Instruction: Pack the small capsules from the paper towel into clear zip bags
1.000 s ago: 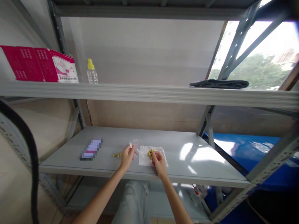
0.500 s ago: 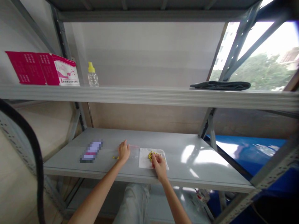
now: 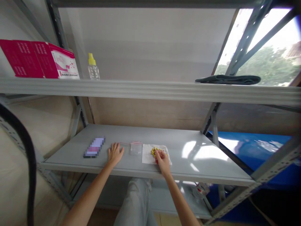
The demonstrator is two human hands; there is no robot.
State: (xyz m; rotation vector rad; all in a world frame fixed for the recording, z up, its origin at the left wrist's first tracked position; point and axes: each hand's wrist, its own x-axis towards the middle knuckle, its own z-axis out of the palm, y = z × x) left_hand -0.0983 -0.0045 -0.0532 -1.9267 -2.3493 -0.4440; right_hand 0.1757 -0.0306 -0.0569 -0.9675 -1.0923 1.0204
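Observation:
My left hand point(image 3: 115, 153) lies palm down on the grey shelf with its fingers spread, holding nothing visible. Just right of it is a small clear zip bag point(image 3: 135, 149) with a red strip along its top; a similar red line runs beside the fingertips. A white tissue point(image 3: 147, 157) is spread out further right, bearing a small heap of yellow bead-like pieces point(image 3: 153, 152). Over the right side of this heap, my right hand point(image 3: 163, 160) has its fingertips pinched together. What sits between those fingers is too small to make out; some red shows under the hand.
A blurred-out phone point(image 3: 94, 147) rests left of my left hand. The upper shelf point(image 3: 141, 90) carries a pink box point(image 3: 44, 59), a clear bottle point(image 3: 93, 70) with yellow cap and a folded dark cloth point(image 3: 228, 79). Metal posts frame both sides; a black cable point(image 3: 30, 157) hangs at left.
My left hand has moved left and flattened, covering the place where loose yellow pieces lay, and the clear bag shows more fully. My right hand stays at the heap. The view has tilted down slightly.

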